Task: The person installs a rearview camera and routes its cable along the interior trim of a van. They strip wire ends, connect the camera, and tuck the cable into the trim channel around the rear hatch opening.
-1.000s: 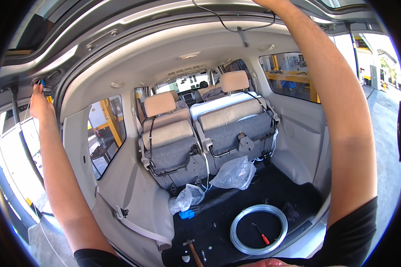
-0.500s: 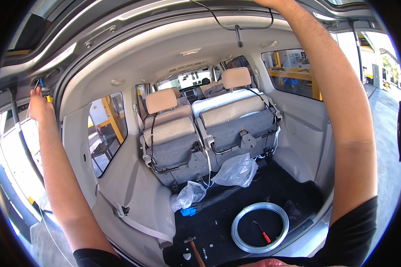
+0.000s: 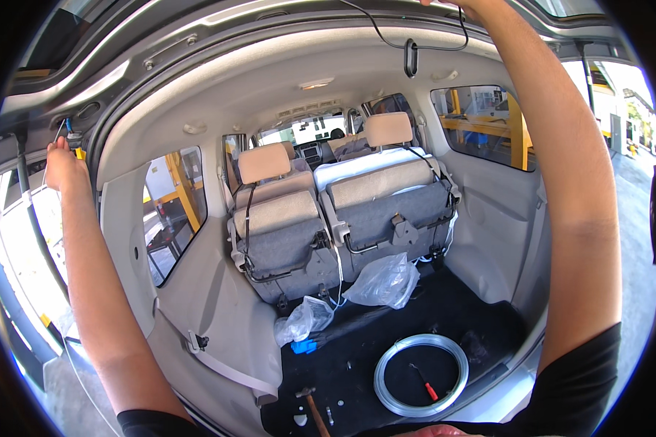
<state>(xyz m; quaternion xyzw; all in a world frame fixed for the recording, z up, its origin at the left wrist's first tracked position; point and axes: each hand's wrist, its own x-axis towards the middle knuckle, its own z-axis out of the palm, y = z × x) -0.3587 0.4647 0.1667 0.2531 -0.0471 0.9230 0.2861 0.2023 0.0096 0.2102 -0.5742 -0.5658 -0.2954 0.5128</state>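
Note:
My left hand (image 3: pixel 67 167) is raised at the left side of the car's open rear, its fingers closed round a thin pale wire (image 3: pixel 46 175). Just above the fingertips, a small blue piece (image 3: pixel 68 125) shows beside a hole in the metal frame. At the top edge my right hand (image 3: pixel 475 7) is partly cut off by the picture. A black cable (image 3: pixel 434 48) runs into it and hangs in a loop below the roof edge. On that loop dangles a black oval grommet-like fitting (image 3: pixel 411 58). The right fingertips are largely out of sight.
On the black cargo floor (image 3: pixel 481 313) lie a coil of silvery wire (image 3: pixel 381 379), a red-handled hook tool (image 3: pixel 431 392), a hammer (image 3: pixel 315 411) and small loose parts. Clear plastic bags (image 3: pixel 383 282) rest against the folded-up seats (image 3: pixel 284 247). A strut (image 3: pixel 44 240) stands at the left.
My right hand has shifted right, and the black cable loop with its fitting has swung right with it; the fitting now shows its oval face. My left hand has barely moved.

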